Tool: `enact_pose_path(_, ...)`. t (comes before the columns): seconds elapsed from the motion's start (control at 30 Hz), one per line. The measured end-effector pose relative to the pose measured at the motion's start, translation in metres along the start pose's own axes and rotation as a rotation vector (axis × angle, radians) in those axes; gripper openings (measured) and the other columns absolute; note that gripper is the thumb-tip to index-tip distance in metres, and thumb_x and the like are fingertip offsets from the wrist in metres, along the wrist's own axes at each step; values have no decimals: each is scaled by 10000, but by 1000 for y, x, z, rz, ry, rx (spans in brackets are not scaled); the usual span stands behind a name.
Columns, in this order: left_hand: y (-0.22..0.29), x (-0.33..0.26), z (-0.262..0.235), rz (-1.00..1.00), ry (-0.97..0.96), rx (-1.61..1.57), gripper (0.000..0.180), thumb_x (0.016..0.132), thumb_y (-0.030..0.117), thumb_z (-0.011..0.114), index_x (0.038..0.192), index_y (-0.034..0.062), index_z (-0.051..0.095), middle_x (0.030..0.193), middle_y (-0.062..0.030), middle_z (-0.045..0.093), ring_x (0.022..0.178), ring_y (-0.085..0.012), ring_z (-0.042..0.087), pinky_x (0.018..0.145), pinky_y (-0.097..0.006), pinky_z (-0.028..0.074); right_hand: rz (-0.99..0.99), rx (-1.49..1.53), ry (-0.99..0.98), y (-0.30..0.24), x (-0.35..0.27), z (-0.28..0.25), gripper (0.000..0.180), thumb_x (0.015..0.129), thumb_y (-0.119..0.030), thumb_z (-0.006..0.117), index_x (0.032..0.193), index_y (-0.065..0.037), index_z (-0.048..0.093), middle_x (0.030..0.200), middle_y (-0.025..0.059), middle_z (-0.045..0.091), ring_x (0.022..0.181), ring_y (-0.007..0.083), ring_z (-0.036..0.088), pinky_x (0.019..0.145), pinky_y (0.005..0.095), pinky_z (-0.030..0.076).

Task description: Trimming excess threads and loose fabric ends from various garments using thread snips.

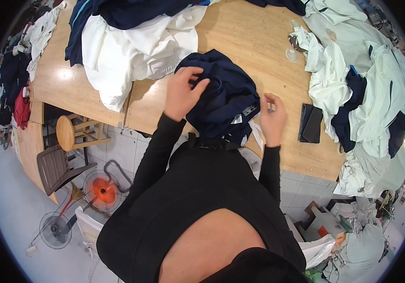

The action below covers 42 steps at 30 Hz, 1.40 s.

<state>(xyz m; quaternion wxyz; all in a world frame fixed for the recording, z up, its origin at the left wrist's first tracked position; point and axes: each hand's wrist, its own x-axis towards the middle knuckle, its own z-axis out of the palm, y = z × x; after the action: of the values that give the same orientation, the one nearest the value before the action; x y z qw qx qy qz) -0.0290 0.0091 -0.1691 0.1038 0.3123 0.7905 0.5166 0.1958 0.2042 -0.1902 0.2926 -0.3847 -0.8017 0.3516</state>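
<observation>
A crumpled navy blue garment (226,89) lies bunched on the wooden table (263,52) straight in front of me, its near edge by my waist. On its left side rests my left hand (183,94), thumb and fingers apart over the cloth. My right hand (273,118) is just off the garment's right side, fingers curled in. A small bluish bit shows between those fingers, too small to name. Pale printed labels (248,111) show on the navy cloth, and white strips (257,132) hang beside its lower right edge.
White garments (117,61) and navy ones (136,12) are heaped at the far left. More pale garments (376,94) pile up on the right, near a black wallet-like case (310,123). A wooden stool (65,133), a brown chair (58,167) and fans (102,190) stand at lower left.
</observation>
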Motion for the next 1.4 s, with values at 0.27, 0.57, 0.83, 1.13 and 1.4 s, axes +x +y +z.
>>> enact_pose_path(0.27,-54,-21,57,44,-1,307,475,859,128,846,1204,36,532,1181,-212,552,1045,-480,636,849,-551,554,439,245,-211,85,-66,28,293,1105,-315,659,1049,-28,679,805,112,664,655,275,637,649,410,503)
enact_pose_path(0.57,5,10,41,169,61,-312,254,935,129,817,976,9,596,895,-116,583,831,-270,618,776,-380,511,633,1533,-390,9,-46,-6,178,1151,-262,604,1272,-131,607,955,-5,674,490,86,403,553,296,390)
enact_pose_path(0.83,-49,-40,29,-68,-129,-311,312,952,251,850,934,48,614,817,-49,564,766,-142,533,697,-335,476,580,1354,-323,26,-54,19,130,1104,-63,614,1202,-145,635,878,-14,639,495,86,449,522,284,398)
enact_pose_path(1.13,-45,-59,37,-105,-339,-14,465,974,394,804,1116,-30,676,923,-253,736,906,-443,753,789,-503,579,745,1229,-605,7,-55,49,84,1106,-219,706,1096,-199,625,823,-30,598,519,78,434,552,259,359)
enact_pose_path(1.4,-2,-29,20,126,-177,-353,288,966,197,771,1015,-13,578,831,-234,624,744,-366,639,708,-439,511,624,1363,-488,21,-32,10,101,1174,-222,566,1183,-136,618,815,-24,620,557,80,493,580,274,430)
